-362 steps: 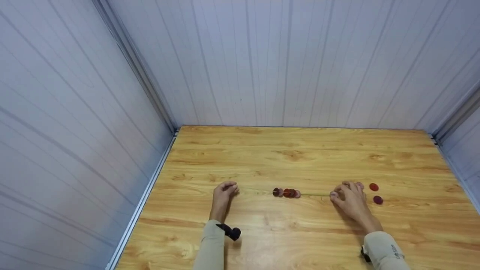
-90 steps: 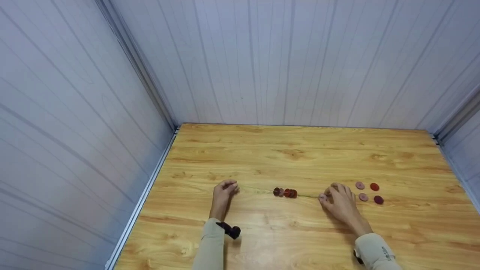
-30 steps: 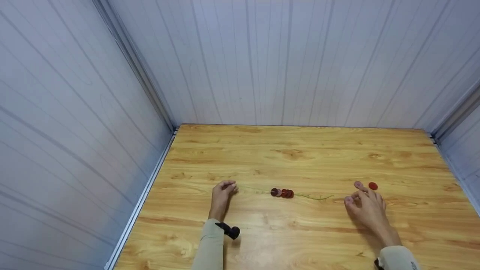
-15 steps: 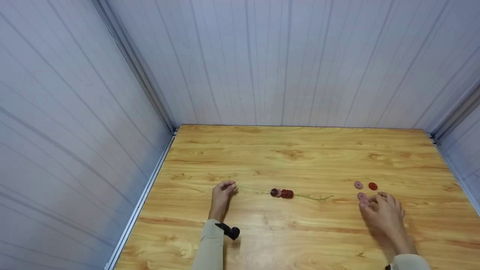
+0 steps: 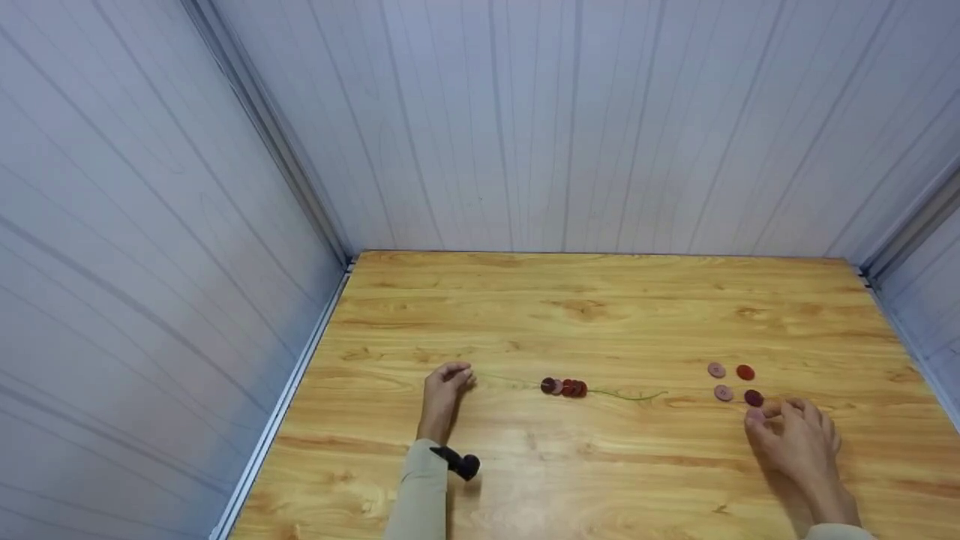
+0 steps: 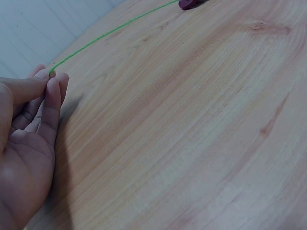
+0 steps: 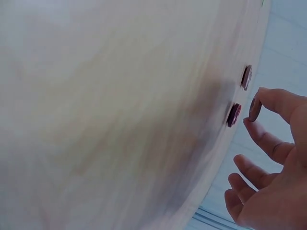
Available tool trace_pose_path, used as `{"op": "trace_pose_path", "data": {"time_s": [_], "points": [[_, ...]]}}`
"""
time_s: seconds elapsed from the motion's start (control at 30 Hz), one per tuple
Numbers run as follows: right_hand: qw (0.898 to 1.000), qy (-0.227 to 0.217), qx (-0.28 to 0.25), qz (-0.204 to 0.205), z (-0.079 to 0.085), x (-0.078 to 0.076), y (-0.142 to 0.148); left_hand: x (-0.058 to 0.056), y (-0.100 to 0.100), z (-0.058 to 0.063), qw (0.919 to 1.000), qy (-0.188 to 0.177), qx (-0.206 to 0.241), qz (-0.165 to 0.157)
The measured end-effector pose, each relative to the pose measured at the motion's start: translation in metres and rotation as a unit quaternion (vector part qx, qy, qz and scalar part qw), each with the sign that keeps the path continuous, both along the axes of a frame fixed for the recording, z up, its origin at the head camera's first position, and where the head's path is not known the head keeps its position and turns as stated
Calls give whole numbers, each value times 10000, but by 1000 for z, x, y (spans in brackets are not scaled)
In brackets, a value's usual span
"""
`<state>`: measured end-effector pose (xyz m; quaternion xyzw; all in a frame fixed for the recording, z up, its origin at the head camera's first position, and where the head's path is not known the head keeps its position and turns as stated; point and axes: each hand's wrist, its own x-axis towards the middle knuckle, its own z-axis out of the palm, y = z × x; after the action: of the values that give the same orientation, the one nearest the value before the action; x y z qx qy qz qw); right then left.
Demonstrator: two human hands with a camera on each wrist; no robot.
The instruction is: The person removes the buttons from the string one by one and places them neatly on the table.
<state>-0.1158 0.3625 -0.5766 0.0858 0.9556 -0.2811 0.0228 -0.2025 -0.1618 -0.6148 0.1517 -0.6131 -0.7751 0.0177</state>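
Note:
My left hand pinches one end of a thin green string between thumb and forefinger. The string runs right through an overlapping row of strung buttons, dark maroon, pink and red, and its far part lies loose and wavy on the table. Between the right hand's thumb and forefinger is a pink button, held on edge in the right wrist view, with the other fingers loosely bent. Just beyond it lies a dark maroon button, with a pink button to its left.
Farther back on the right lie another pink button and a red button. The wooden table is bounded by pale panel walls at the back and sides. A black wrist-camera mount juts from the left sleeve.
The pink button at the row's right end has come off the string in my right hand, which then moved right and nearer, past the loose buttons. The left hand has stayed put.

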Motion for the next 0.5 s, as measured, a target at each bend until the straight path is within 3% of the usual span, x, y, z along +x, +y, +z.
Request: {"op": "trace_pose_path", "data": {"time_s": [0.5], "points": [[9973, -690, 111, -236, -2, -2, 9, 0, -1, 0, 9997, -47, -211, -64]]}}
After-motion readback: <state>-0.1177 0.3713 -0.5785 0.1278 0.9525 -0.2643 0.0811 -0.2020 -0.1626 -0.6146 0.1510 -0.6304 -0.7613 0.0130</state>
